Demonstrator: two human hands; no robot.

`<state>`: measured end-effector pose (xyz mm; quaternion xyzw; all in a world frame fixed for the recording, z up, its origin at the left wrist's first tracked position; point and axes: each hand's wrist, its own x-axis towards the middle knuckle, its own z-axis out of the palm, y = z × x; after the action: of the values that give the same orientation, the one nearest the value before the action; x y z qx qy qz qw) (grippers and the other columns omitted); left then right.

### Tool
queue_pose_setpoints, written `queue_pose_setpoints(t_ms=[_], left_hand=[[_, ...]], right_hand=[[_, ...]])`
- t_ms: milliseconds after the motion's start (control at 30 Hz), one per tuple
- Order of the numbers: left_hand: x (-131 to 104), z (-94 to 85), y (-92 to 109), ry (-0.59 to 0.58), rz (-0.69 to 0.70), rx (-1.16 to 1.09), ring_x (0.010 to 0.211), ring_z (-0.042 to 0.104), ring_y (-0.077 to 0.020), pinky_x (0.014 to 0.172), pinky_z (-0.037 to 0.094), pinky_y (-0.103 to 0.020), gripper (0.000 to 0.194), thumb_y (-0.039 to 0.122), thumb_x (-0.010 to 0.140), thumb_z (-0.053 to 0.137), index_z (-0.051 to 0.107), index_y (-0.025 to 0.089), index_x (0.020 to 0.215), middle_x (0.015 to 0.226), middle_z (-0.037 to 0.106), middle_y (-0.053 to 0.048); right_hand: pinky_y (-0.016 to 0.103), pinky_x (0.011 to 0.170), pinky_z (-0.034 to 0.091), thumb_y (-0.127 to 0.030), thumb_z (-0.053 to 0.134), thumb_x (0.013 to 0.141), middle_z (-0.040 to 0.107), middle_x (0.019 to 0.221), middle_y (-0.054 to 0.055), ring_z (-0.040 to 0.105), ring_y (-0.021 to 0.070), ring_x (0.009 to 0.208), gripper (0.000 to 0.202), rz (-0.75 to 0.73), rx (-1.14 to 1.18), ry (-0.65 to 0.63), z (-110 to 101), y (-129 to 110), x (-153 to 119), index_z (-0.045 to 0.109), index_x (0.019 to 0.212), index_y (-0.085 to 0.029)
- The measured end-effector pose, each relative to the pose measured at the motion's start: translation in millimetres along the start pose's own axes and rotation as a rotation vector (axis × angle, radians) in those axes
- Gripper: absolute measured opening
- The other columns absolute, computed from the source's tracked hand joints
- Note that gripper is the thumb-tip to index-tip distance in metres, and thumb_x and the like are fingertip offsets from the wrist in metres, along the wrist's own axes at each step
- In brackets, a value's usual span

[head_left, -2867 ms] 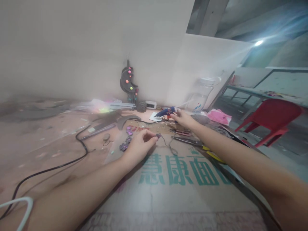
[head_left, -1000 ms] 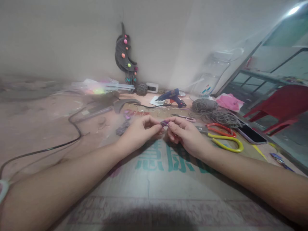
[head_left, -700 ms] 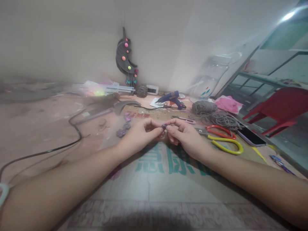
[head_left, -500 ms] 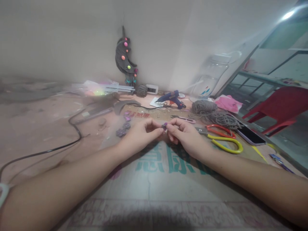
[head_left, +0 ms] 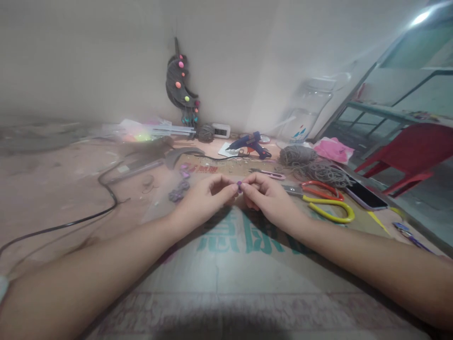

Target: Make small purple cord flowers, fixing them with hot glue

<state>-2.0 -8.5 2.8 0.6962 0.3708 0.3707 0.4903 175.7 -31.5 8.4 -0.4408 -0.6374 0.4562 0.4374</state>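
1. Head view: a small, roundish purple piece (head_left: pixel 239 186) sits over the cardboard (head_left: pixel 215 278), mostly hidden by fingertips; its finer detail is too small for me to make out.
2. The left hand (head_left: pixel 214 193) has thumb and finger pinched on one side of it, the right hand (head_left: pixel 267 192) likewise on the other, so the two nearly meet.
3. About three seconds ago the right hand was on the glue gun (head_left: pixel 248 142); now that lies by a white card (head_left: pixel 226 149).
4. Green characters mark the cardboard, with scissors (head_left: pixel 293 190) near the right hand and grey yarn (head_left: pixel 297 155) beyond.
5. A decorated moon (head_left: pixel 174 85) hangs on the wall (head_left: pixel 106 71); a red chair (head_left: pixel 417 148) stands off right.
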Motion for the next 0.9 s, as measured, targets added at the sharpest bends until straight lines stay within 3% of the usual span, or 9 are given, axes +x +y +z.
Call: queue_pose_setpoints(t_ms=[200,467,733,900], left_hand=[[-1.3,-0.8,-0.3,0.026,0.022,0.079,0.071,0.056,-0.0139,0.069,0.043,-0.028,0.027,0.042,0.088,0.056,0.059,0.016,0.078,0.076,0.063,-0.002],[-0.1,-1.1,-0.4,-0.008,0.033,-0.012,0.071,0.056,-0.0137,0.067,0.044,-0.026,0.032,0.043,0.090,0.052,0.060,0.015,0.077,0.075,0.061,-0.002],[0.5,-0.3,-1.2,0.002,-0.004,-0.056,0.076,0.060,-0.0154,0.071,0.047,-0.027,0.034,0.047,0.088,0.055,0.065,0.014,0.088,0.082,0.066,-0.004],[1.5,0.3,-0.2,0.108,-0.025,-0.213,0.071,0.060,-0.0134,0.067,0.049,-0.026,0.031,0.045,0.090,0.052,0.060,0.015,0.086,0.078,0.063,-0.003]], right_hand=[[0.022,0.044,0.028,-0.050,0.061,0.084,0.047,0.052,-0.008,0.039,0.0075,0.046,0.032,0.002,-0.049,-0.005,0.7,0.0,-0.1,0.052,0.082,-0.019],[0.022,0.045,0.030,-0.050,0.061,0.083,0.047,0.052,-0.009,0.040,0.0072,0.045,0.033,0.010,-0.008,-0.005,0.1,-0.7,0.9,0.050,0.082,-0.020],[0.022,0.046,0.031,-0.047,0.061,0.085,0.047,0.053,-0.009,0.040,0.0069,0.047,0.030,0.009,-0.004,-0.023,0.2,0.3,0.2,0.050,0.083,-0.019],[0.022,0.046,0.030,-0.050,0.060,0.085,0.048,0.053,-0.008,0.040,0.0072,0.046,0.032,0.005,-0.032,-0.010,-0.6,1.7,0.6,0.050,0.083,-0.019]])
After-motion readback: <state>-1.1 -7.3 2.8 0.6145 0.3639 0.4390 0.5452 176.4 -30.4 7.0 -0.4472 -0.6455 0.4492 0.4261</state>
